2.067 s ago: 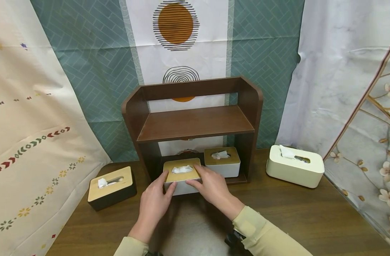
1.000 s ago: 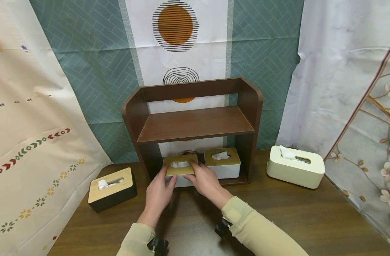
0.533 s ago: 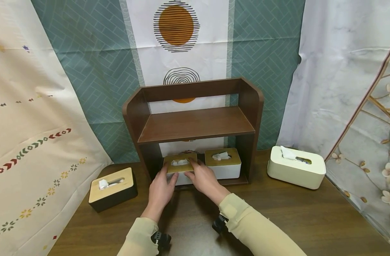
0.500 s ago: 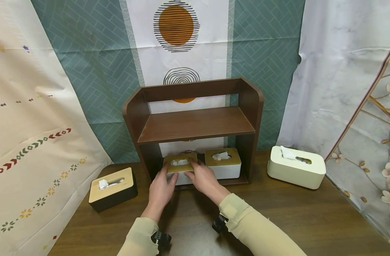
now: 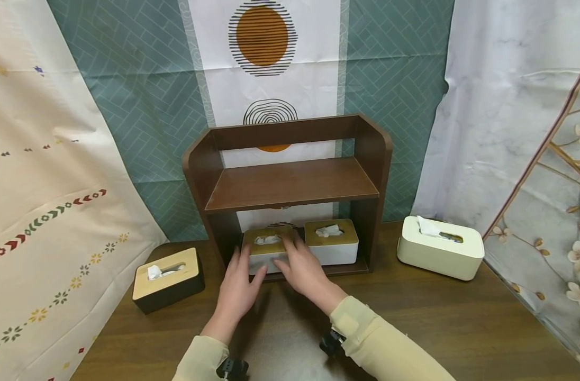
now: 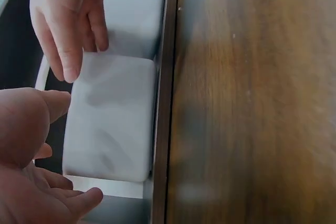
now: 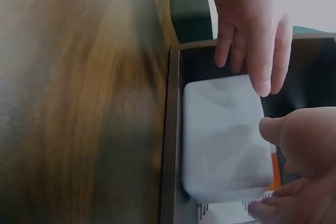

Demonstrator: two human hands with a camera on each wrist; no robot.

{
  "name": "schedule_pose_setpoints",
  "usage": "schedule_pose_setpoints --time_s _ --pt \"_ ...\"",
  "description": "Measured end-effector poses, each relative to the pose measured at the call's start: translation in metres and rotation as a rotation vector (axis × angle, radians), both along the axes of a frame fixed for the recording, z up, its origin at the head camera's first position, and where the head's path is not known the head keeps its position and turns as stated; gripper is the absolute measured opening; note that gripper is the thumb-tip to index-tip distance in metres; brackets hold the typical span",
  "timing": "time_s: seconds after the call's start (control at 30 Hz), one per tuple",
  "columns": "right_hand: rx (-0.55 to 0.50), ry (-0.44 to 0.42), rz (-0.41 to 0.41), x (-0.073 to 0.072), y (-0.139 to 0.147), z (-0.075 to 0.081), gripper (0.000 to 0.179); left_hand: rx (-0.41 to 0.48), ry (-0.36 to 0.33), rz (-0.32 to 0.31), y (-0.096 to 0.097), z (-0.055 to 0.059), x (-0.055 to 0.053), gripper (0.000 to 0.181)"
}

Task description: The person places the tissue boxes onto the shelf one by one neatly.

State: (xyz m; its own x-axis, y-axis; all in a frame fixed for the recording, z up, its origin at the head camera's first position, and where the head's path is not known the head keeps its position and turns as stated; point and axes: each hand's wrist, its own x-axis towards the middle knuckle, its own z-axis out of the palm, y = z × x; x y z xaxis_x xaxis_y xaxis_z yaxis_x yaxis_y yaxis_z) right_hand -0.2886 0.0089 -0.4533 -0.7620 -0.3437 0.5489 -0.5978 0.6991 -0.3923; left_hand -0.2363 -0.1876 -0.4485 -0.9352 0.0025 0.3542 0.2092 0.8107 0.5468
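Note:
A white tissue box (image 5: 265, 261) with a wood-coloured lid and a tissue poking out sits on the lower level of a dark brown shelf (image 5: 292, 182), at its left part. My left hand (image 5: 235, 291) is at the box's left front corner, fingers spread and thumb off the front. At the right side my right hand (image 5: 306, 270) has its fingers loosely straight, thumb close by the front face. Both wrist views show the box's white front (image 6: 110, 124) between the spread fingers of the two hands. A similar white tissue box (image 5: 335, 253) stands to its right.
On the table (image 5: 414, 323), a black tissue box (image 5: 168, 293) with a light wood lid stands left of the shelf. A cream tissue box (image 5: 437, 256) stands to the right. Patterned cloths (image 5: 395, 106) hang behind and at the sides.
The white tissue box has slid back from the shelf's front edge into the lower level. Since half a second ago, both hands have loosened and the left has drawn slightly away.

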Motion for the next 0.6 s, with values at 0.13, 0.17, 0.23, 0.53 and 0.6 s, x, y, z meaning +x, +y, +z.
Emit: schedule_pose_setpoints --time_s 0.13,0.17,0.23,0.53,0.6 --pt "0.03 -0.021 0.003 0.019 0.003 0.014 0.071 -0.025 -0.001 -0.011 -0.004 0.005 0.014 0.08" --pt "0.038 -0.017 0.002 0.022 0.004 0.016 0.071 -0.027 -0.005 -0.014 -0.005 0.007 0.019 0.081" --pt "0.059 -0.021 0.0 0.028 0.004 0.019 0.072 -0.032 -0.023 -0.017 -0.008 0.01 0.026 0.081" --pt "0.098 -0.07 0.045 0.053 0.002 0.025 0.07 -0.093 0.005 0.008 -0.03 0.018 0.053 0.068" --pt "0.104 -0.073 0.057 0.059 0.0 0.025 0.069 -0.109 0.038 0.026 -0.035 0.018 0.057 0.064"
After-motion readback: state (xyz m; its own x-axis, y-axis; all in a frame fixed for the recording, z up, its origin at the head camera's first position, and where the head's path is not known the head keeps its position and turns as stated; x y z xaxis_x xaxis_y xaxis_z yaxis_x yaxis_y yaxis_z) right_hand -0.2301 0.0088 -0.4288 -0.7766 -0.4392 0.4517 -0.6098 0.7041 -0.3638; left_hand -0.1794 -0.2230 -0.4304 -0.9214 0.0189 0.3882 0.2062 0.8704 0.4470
